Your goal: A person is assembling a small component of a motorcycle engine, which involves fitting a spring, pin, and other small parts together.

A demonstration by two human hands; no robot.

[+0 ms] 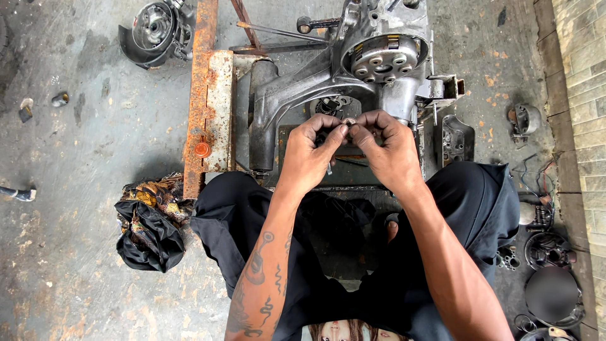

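A small metal ring [348, 121] — grey, thin, partly hidden — is pinched between the closed fingertips of the left hand [310, 155] and the right hand [390, 151], just in front of the grey engine casing [353, 69] on the rusty stand [211, 95], while a dark patterned cloth bundle [150, 224] is seen on the floor at the left.

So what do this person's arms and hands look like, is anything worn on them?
Both arms are bare, with no sleeves, gloves, watch or rings that show. The left forearm carries dark tattoos with curling, pointed shapes running along it. The right forearm shows no markings. The left hand and right hand look smudged with dark grime. The person wears black trousers.
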